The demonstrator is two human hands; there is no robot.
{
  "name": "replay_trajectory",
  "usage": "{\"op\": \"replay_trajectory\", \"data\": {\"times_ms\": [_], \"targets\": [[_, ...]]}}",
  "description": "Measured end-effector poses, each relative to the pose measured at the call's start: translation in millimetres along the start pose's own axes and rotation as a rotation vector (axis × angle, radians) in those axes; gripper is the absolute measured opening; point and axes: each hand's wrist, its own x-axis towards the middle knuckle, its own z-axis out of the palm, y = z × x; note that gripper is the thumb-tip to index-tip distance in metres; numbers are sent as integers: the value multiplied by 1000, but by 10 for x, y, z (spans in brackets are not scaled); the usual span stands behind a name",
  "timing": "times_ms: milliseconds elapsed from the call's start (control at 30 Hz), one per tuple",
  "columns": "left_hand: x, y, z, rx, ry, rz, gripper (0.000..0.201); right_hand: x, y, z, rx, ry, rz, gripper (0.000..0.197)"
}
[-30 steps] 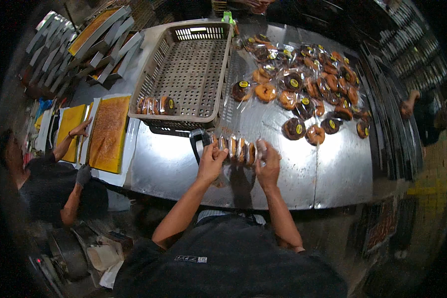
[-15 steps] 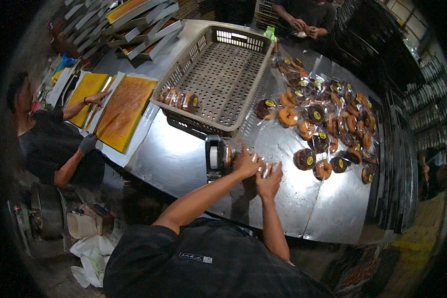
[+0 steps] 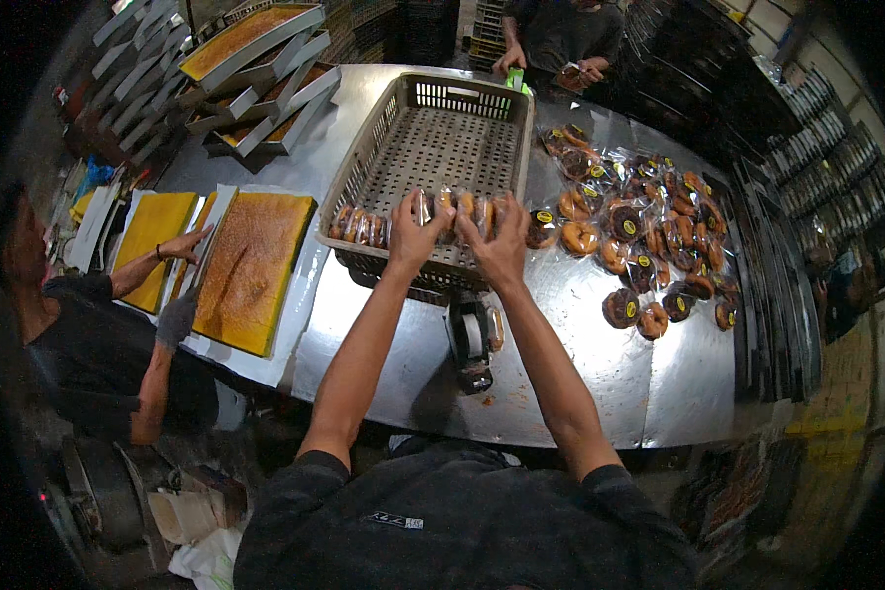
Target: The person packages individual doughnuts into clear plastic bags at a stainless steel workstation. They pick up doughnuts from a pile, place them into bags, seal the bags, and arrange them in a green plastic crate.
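Note:
My left hand [image 3: 415, 239] and my right hand [image 3: 500, 246] press in from both ends on a row of wrapped donuts [image 3: 446, 205]. They hold the row at the near end of a grey-brown perforated plastic crate [image 3: 523, 157]. Left of my left hand, more wrapped donuts [image 3: 361, 226] stand in a row inside the crate's near left corner. A black dispenser with a pale roll [image 3: 469, 334] sits on the steel table in front of the crate. My fingers partly cover the held donuts.
Many bagged donuts [image 3: 649, 221] are spread over the steel table [image 3: 580, 393] at the right. To the left, a co-worker's hands [image 3: 179, 246] are at yellow sheet cakes [image 3: 256, 270]. Metal pans [image 3: 265, 88] are stacked behind. Another person [image 3: 570, 39] handles something at the far edge.
My hands have moved from the table near the dispenser up and forward to the crate, with the row of donuts between them. The far person's hands have come apart.

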Motion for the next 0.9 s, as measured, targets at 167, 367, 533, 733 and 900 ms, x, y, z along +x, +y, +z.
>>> {"op": "replay_trajectory", "data": {"times_ms": [167,367,533,733,900], "targets": [[632,-557,-67,300,-487,-220,86,28,215,317,-208,-390,251,92],[165,-152,-319,-108,-264,-28,52,-268,138,-515,212,-369,336,74],[-1053,342,-717,-324,-397,-133,36,-344,1006,-1593,-218,-12,350,70],[-1839,634,-174,-338,-804,-240,25,-969,2768,-2366,-881,-135,385,99],[-2005,978,616,-203,-1029,-214,50,-1136,2809,-2270,-541,100,443,64]]}}
